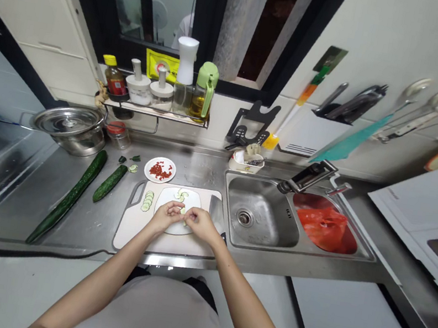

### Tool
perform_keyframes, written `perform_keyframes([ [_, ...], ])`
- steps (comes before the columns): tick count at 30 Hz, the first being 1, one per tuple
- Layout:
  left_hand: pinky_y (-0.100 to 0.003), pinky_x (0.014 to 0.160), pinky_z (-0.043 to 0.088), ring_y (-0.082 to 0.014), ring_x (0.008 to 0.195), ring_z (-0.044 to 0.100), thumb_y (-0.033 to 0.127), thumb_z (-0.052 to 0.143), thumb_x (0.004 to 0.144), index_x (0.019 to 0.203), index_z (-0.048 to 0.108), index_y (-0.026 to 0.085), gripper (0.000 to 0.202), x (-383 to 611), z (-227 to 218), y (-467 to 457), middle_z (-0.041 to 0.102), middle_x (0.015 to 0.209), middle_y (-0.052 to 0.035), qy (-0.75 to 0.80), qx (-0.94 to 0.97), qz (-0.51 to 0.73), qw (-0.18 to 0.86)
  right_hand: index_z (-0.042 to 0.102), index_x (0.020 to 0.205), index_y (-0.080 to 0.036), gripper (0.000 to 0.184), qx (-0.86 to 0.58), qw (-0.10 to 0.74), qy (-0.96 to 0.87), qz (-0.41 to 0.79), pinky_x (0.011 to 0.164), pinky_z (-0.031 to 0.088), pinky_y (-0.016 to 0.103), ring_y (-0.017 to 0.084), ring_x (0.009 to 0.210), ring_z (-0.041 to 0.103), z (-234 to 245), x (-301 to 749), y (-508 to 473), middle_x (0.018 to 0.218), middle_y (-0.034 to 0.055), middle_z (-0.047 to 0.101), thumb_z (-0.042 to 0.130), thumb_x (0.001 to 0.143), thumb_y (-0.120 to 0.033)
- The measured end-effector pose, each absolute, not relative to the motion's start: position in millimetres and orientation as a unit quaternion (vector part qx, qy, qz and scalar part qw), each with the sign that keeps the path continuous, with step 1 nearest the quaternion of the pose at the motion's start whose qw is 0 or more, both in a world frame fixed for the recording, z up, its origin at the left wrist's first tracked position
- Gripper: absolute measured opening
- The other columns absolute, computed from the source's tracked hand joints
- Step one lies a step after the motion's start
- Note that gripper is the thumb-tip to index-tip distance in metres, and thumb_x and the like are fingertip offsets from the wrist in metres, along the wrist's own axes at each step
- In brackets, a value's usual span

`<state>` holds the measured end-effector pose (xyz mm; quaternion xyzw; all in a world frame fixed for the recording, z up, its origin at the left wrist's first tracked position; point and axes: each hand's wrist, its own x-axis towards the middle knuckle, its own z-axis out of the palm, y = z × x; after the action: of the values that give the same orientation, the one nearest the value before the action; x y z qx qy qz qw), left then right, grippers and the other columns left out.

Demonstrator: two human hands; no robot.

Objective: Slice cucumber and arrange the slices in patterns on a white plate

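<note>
My left hand [167, 216] and my right hand [201, 224] meet over a white plate [163, 194], fingertips pinched together. Between them shows a small pale cucumber slice [182, 210], partly covered by the fingers. More cucumber slices [181, 194] lie in a curved arrangement at the plate's far side. The plate rests on a light cutting board [135, 237]. A row of overlapping slices [147, 201] lies on the board to the left. At the board's right, beside my right hand, is a knife with a broad blade [217, 209]; my forearm hides part of it.
A small plate [146, 168] of chopped red pieces stands behind the board. Left are a long cucumber [70, 200], a cut cucumber [110, 184] and a steel pot [79, 143]. A sink [257, 237] is at right, a condiment shelf [160, 114] behind.
</note>
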<state>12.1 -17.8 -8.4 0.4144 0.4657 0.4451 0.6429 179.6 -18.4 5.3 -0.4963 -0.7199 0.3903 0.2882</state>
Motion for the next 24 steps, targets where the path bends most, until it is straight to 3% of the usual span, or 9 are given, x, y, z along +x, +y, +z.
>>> perform_keyframes([
  [6,-0.023,0.066,0.043,-0.0088,0.060,0.055,0.031,0.083,0.048,0.086,0.066,0.014,0.045,21,-29,-10,0.060,0.064,0.0037,0.484,0.384,0.437,0.654,0.063,0.074,-0.018,0.009,-0.522,0.278,-0.723,0.357,0.064,0.039,0.021,0.012,0.066,0.054,-11,187,-16,0.070,-0.0007,0.064,0.056,0.078,-0.017],
  [11,-0.022,0.061,0.043,-0.0086,0.057,0.055,0.033,0.079,0.054,0.085,0.063,0.013,0.040,32,-42,4,0.062,0.063,0.0021,0.519,0.381,0.389,0.659,0.063,0.075,-0.018,0.009,-0.553,0.247,-0.728,0.321,0.065,0.036,0.021,0.012,0.067,0.052,-25,196,-9,0.070,-0.0010,0.061,0.055,0.079,-0.018],
  [17,-0.021,0.057,0.042,-0.0086,0.054,0.054,0.029,0.067,0.069,0.087,0.061,0.013,0.024,48,-56,21,0.059,0.059,0.0029,0.578,0.437,0.316,0.613,0.064,0.080,-0.018,0.010,-0.582,0.204,-0.744,0.258,0.070,0.036,0.022,0.013,0.074,0.052,-41,205,-1,0.076,0.0004,0.062,0.055,0.082,-0.020],
  [24,-0.024,0.063,0.042,-0.0114,0.057,0.055,0.017,0.064,0.071,0.092,0.064,0.016,0.021,47,-57,35,0.058,0.057,0.0045,0.630,0.513,0.260,0.522,0.066,0.086,-0.020,0.014,-0.616,0.141,-0.755,0.175,0.073,0.035,0.025,0.017,0.086,0.049,-46,204,3,0.085,0.0041,0.062,0.052,0.087,-0.022],
])
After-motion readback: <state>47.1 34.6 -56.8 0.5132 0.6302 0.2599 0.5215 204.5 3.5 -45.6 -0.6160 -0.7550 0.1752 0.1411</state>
